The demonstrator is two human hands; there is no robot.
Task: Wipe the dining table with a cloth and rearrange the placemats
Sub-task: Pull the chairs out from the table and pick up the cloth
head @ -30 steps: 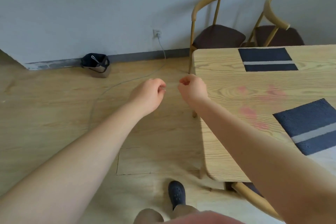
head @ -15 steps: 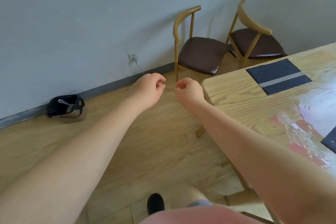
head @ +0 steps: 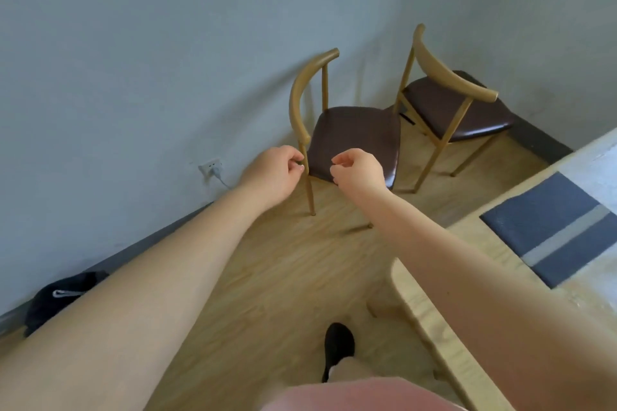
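Both my arms reach forward over the floor, left of the table. My left hand [head: 272, 170] and my right hand [head: 359, 172] hover close together in front of a chair, fingers curled inward, thumbs against fingertips, holding nothing. The light wooden dining table [head: 430, 317] shows only its left corner at the right edge. A dark blue placemat [head: 554, 227] with a grey stripe lies on it, well right of my right hand. No cloth is in view.
Two wooden chairs with dark brown seats stand by the wall corner, the nearer chair [head: 354, 137] just behind my hands, the other chair [head: 457, 110] to its right. A black bag [head: 56, 297] lies by the baseboard at left. A plugged wall socket [head: 210, 167] is low on the wall.
The view has swung left and away from the table; the second placemat and pink stains left the frame. The chairs now sit right behind my hands, which stay curled and close together.
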